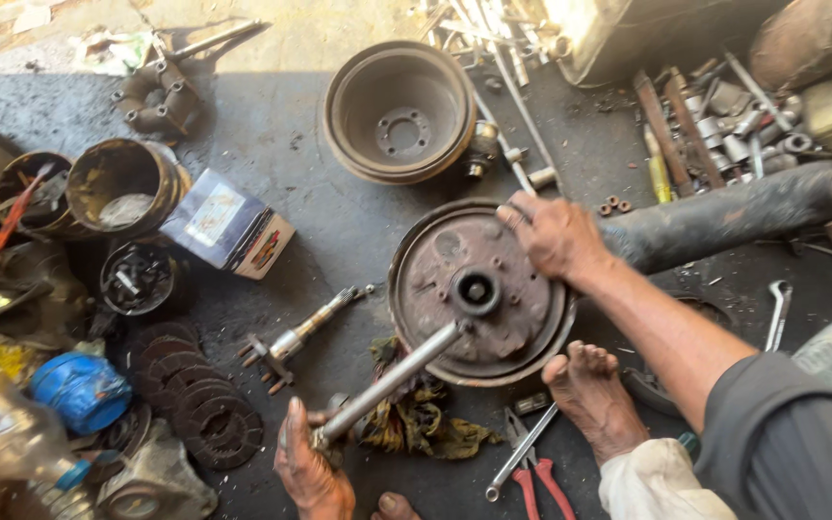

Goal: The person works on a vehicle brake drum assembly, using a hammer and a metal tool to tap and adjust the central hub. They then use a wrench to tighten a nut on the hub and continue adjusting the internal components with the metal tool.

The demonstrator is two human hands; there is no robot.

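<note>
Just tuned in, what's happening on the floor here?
A person sits on a workshop floor over a rusty brake plate. The right hand presses on its far rim, while the left hand grips a long metal bar whose tip rests near the hub. A bare foot braces the near edge. A brake drum lies beyond.

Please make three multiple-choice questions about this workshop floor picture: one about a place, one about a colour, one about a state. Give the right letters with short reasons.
1. Where does the right hand rest?
A. on the rim of the round brake plate
B. on the cardboard box
C. on the blue cap

2. What colour are the handles of the pliers?
A. green
B. red
C. white

3. How is the metal rod held?
A. lying free on the floor
B. gripped by the left hand
C. standing upright alone

Answers: 1 A, the fingers lie on its upper rim; 2 B, both handles are red; 3 B, the fingers close on its lower end.
</note>
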